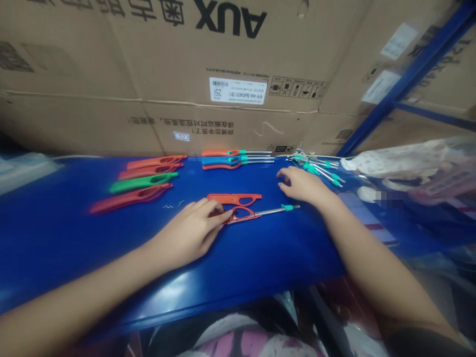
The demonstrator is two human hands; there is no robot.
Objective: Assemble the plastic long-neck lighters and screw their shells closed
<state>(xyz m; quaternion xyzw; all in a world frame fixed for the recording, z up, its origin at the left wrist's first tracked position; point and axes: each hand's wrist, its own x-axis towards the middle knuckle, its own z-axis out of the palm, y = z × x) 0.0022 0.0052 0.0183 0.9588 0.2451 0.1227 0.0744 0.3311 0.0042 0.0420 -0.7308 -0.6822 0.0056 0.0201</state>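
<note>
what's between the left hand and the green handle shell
In the head view, a few small metal springs on the blue table, between left hand and green handle shell.

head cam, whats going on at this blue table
A person is working on long-nosed lighters at a blue table. The left hand presses on the handle end of an orange lighter half with a metal tube, and a loose orange shell lies just behind it. The right hand rests flat near a pile of tubes. Empty shells lie at the left, finished lighters at the back.
</note>
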